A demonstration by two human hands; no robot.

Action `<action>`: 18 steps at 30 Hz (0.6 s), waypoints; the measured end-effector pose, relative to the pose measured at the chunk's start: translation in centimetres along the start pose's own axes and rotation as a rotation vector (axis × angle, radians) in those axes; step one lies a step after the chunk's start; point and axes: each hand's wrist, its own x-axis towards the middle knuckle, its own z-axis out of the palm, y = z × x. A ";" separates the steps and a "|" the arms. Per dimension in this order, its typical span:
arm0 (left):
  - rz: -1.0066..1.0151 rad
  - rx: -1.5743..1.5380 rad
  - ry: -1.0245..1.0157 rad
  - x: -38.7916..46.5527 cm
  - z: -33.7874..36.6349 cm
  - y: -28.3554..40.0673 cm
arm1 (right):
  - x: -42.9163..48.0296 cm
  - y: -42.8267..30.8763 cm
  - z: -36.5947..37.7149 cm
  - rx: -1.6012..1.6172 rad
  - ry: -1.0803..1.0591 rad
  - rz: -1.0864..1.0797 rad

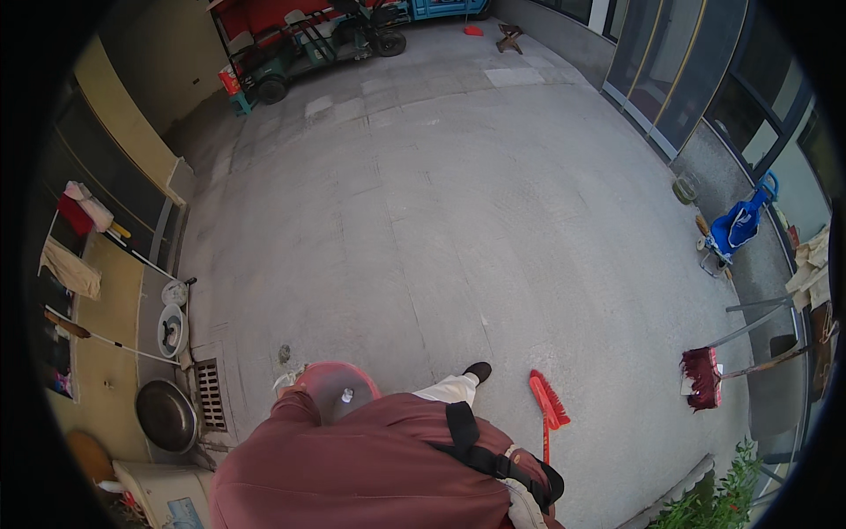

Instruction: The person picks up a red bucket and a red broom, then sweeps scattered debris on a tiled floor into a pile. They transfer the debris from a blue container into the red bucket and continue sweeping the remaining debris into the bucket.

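Note:
My left hand [291, 390] is at the left rim of a pinkish-red plastic bin [363, 372], its fingers closed over the edge beside some clear plastic film [285, 379]. Inside the bin lies a small white crumpled thing [347, 395]. My right hand is out of view, hidden behind the maroon jacket. To the right of my body a red broom [545, 400] rests its bristles on the concrete floor; its handle runs back toward my right side, and whether a hand holds it cannot be seen.
A floor drain grate [210, 395], a large metal pan [166, 416] and basins [172, 330] line the left wall. At right are a maroon-headed mop [702, 378], a blue trolley bag [735, 228] and a green plant [717, 496]. A green three-wheeler [317, 49] stands at the far end.

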 end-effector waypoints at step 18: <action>-0.222 -0.452 0.007 -9.8 12.6 19.6 | 21.1 -45.3 5.3 -0.384 -0.431 -0.370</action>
